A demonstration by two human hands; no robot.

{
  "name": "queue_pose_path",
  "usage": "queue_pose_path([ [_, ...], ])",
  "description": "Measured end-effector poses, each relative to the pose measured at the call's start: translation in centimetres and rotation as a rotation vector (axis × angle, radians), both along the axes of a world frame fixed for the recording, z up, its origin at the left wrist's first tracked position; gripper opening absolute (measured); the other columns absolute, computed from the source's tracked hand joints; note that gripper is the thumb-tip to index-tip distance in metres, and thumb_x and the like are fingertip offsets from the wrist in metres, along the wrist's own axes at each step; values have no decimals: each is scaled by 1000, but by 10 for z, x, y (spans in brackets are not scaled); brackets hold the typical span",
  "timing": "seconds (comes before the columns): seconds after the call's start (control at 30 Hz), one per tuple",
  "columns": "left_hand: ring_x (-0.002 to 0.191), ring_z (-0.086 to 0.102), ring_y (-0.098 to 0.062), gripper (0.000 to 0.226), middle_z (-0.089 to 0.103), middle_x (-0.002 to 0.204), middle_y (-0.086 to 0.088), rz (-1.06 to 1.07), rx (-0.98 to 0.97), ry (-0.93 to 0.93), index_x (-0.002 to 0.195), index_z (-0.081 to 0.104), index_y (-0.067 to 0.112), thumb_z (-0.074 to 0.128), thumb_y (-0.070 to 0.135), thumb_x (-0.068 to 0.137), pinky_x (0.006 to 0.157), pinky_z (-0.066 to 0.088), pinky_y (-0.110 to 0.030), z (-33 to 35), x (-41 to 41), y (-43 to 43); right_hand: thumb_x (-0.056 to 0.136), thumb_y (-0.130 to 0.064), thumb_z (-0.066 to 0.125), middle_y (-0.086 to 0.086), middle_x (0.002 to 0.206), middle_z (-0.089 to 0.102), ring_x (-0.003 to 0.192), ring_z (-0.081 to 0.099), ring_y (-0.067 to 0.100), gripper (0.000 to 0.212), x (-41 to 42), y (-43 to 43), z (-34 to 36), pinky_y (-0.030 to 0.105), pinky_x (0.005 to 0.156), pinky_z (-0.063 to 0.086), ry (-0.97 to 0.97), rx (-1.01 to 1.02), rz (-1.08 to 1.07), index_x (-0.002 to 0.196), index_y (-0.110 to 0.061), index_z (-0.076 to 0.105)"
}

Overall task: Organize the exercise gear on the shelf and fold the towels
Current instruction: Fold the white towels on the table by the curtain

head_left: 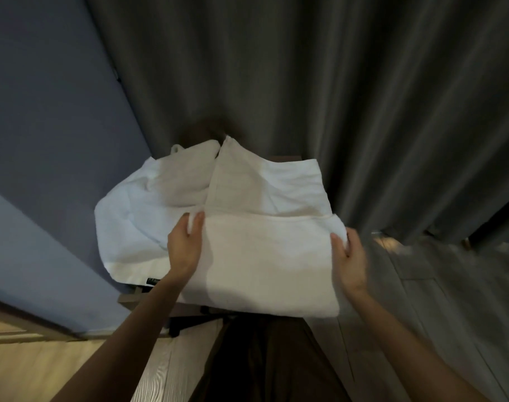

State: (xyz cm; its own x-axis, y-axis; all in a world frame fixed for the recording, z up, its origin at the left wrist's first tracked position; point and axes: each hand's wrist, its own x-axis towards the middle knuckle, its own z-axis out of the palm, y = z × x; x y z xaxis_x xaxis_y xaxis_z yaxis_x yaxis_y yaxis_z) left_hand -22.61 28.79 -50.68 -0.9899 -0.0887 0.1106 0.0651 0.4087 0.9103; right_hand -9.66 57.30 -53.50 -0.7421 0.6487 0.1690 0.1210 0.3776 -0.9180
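Head view. A grey curtain (pixel 349 82) and blue wall (pixel 44 117) back a small dark counter (pixel 129 299), almost wholly covered by white cloth. Nearest lies the folded towel (pixel 265 256), doubled over and partly overhanging the near edge. It is apparently mid-fold, its layers not yet squared. Behind and to the left, a crumpled towel (pixel 131 210) is not yet folded. Left hand (pixel 185 248): fingers pinch the folded towel's left edge. Right hand (pixel 350 259): fingers curl round its right corner. No shelf or exercise gear is in view, so that part of the task cannot be judged.
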Motion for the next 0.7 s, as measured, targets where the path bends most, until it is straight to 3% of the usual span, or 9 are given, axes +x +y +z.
queue_pose_path([
  [0.1,101,58,-17,41,65,104,7,-16,12,5,109,60,30,41,62,91,91,45,-36,4,-14,6,98,-37,47,-10,84,61,75,58,3,22,-7,5,0,26,63,48,-3,75,-32,115,-25,53],
  [0.23,117,53,-34,58,60,126,-15,-22,-261,-187,128,53,6,41,52,95,101,42,-42,-11,-28,9,95,-28,55,10,105,63,95,61,30,30,-13,11,-11,37,77,47,-202,41,-83,121,-15,49],
  [0.3,111,56,-37,52,60,119,-18,26,-333,-190,121,52,2,44,47,96,92,44,-42,-15,-27,8,93,-23,57,11,116,60,103,58,32,37,-15,8,-12,33,79,42,-257,47,-81,127,-14,45],
  [0.4,108,52,-30,35,51,120,-12,103,-398,52,119,47,10,59,29,92,87,44,-40,-7,-18,8,88,-13,60,11,126,51,112,46,29,47,-16,5,-6,36,87,38,-273,346,-63,132,-14,44],
  [0.5,103,51,-32,29,54,117,-12,-109,-674,387,114,59,14,62,11,86,86,42,-41,8,-6,6,84,-8,63,12,119,54,103,47,31,37,-11,4,1,41,86,40,-245,723,40,120,-13,56],
  [0.57,104,56,-32,22,60,116,-11,-414,-743,540,108,67,18,58,24,90,86,43,-40,10,11,1,87,-16,64,7,115,58,102,52,28,27,1,-2,2,38,86,40,-153,828,221,114,-16,61],
  [0.6,114,54,-31,32,59,124,-10,-568,-761,539,114,67,20,50,38,93,95,42,-41,5,23,-3,90,-25,60,4,117,59,105,53,25,27,10,-5,0,35,90,38,-128,857,326,116,-18,61],
  [0.67,141,29,-28,65,36,151,-7,-790,-889,430,138,48,28,33,67,88,116,20,-46,-7,46,-13,94,-47,45,0,133,53,121,47,20,42,31,-8,-9,32,102,31,-167,868,520,131,-27,52],
  [0.7,146,12,-28,78,18,158,-4,-834,-975,390,146,33,33,29,77,82,119,7,-46,-15,53,-21,93,-56,39,-2,145,42,132,37,18,51,42,-6,-15,35,109,25,-229,856,600,139,-34,41],
])
